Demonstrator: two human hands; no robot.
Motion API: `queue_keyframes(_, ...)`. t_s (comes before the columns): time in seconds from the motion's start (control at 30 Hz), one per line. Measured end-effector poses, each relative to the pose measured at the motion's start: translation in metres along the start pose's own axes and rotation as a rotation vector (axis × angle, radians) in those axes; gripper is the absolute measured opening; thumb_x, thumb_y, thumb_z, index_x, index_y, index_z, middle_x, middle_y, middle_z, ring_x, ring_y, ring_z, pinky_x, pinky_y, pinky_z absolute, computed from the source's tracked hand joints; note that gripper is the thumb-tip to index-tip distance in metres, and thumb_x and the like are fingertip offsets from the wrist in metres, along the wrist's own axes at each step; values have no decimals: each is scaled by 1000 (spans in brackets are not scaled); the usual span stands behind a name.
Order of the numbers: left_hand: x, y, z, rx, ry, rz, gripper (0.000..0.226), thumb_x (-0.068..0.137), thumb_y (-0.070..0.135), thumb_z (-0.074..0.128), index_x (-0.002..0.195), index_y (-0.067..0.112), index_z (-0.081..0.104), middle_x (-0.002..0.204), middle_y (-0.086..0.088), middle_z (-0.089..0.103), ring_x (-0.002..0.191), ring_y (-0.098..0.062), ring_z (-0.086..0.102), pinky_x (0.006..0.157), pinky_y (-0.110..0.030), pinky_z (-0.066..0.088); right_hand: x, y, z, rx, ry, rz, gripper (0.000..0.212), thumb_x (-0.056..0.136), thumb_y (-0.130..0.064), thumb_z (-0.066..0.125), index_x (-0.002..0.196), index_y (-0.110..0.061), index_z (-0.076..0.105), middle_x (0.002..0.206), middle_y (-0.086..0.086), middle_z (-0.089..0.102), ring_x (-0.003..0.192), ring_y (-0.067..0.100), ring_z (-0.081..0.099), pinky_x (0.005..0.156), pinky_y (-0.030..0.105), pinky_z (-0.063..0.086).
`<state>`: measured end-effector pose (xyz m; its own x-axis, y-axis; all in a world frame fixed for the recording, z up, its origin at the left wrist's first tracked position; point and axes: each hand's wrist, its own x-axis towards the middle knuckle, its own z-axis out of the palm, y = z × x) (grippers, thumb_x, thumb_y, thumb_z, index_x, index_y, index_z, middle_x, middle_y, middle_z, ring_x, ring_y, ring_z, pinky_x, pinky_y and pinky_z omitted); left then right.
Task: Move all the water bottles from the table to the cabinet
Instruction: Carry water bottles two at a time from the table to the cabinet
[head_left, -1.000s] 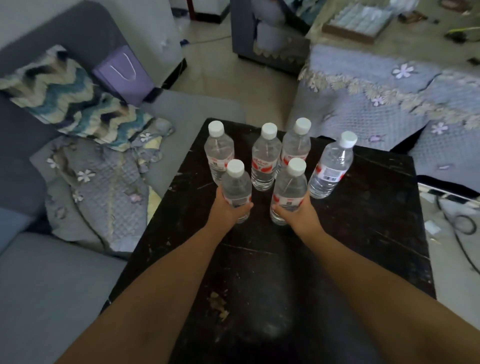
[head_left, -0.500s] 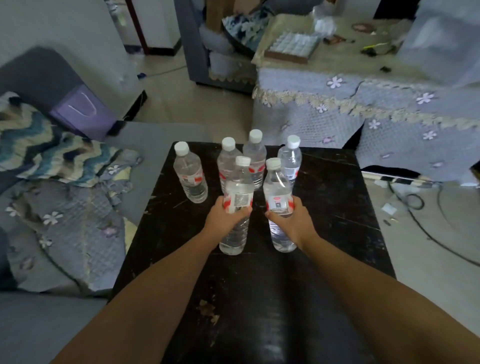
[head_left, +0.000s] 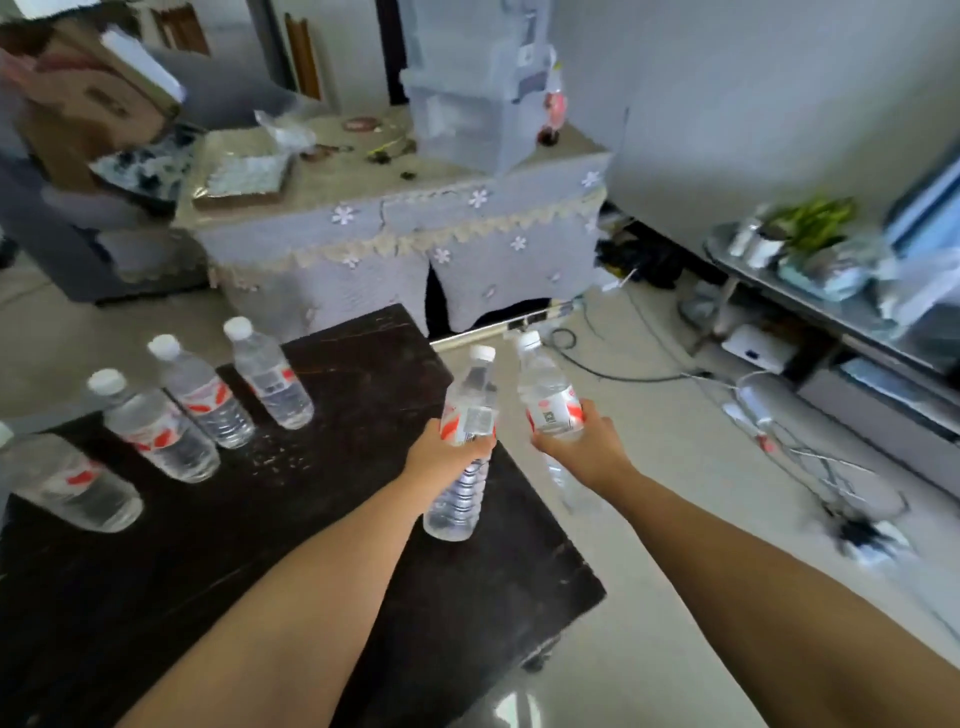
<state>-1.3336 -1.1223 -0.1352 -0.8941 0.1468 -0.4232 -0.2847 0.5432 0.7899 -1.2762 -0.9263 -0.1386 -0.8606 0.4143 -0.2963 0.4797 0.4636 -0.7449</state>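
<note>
- Head view: the left hand (head_left: 445, 456) gripped a water bottle (head_left: 464, 448) around its labelled middle, fingers curled round the front, and the bottle hung clear above the near right part of the dark table (head_left: 322, 545), its white cap up and tipped slightly away.
- Just to the right of that grip, the right hand (head_left: 587, 448) held a second bottle (head_left: 549, 399) the same way, fingers wrapped round the red-and-white label; this bottle was out past the table's right edge, over the pale floor (head_left: 649, 597), and its lower part was blurred.
- The two held bottles stood side by side, caps near each other but apart.
- Well to the left of the left hand, four more bottles stood upright on the table in a loose row: the nearest to the grip (head_left: 271, 375), then one (head_left: 203, 393), then another (head_left: 154, 426), and the farthest (head_left: 67, 480) at the picture's left edge, partly cut off.
- Beyond both hands stood a piece of furniture draped in a grey flowered cloth (head_left: 405, 260), with a clear plastic box (head_left: 467, 104) on top.
- Far right of the right hand ran a low shelf (head_left: 831, 312) holding a green plant (head_left: 810, 218), and cables (head_left: 623, 364) trailed on the floor between.
</note>
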Motion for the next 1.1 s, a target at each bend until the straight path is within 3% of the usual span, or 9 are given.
queue_keyframes(0.13,-31,46,97,161,-144,85,81,68,58,74,131,16,46,124,-2,59,113,-24,58,89,-28,41,-35,81,-88,33,147,121,88,51,-67,68,128,-30,43,116,5,56,106,28,59,95,48,51)
queue_keyframes(0.3,-76,82,208,243,-292,177,71,73,52,74,128,16,48,123,-3,60,103,-22,58,84,-28,42,-93,170,-178,39,275,268,73,65,-55,73,126,-29,43,114,6,50,106,28,55,92,40,47)
queue_keyframes(0.43,-118,112,298,335,-419,250,69,73,50,74,127,15,49,126,-4,60,113,-25,58,83,-26,40,-146,240,-239,105,422,391,76,66,-52,74,130,-26,43,121,7,52,107,28,56,93,42,48)
queue_keyframes(0.57,-151,133,367,392,-553,318,70,73,48,75,129,16,49,127,-3,61,114,-24,59,87,-28,43,-188,291,-276,191,532,522,78,70,-49,74,136,-25,39,125,9,45,111,31,53,99,44,45)
queue_keyframes(0.7,-177,150,430,463,-696,382,72,73,48,75,131,15,47,129,-4,60,114,-23,59,85,-27,44,-220,334,-300,278,638,645,69,74,-44,74,130,-20,44,123,11,48,100,28,54,96,42,46)
queue_keyframes(0.97,-191,187,532,621,-869,474,76,73,50,75,134,15,45,130,-5,59,115,-24,59,90,-30,47,-236,393,-346,399,787,750,69,69,-44,76,126,-20,47,118,8,52,103,29,58,93,43,49)
queue_keyframes(1.1,-188,227,589,651,-970,533,76,72,45,78,136,19,49,130,-1,60,115,-21,59,90,-25,45,-233,424,-385,440,878,811,68,69,-44,76,125,-19,47,118,9,52,104,30,58,96,47,48)
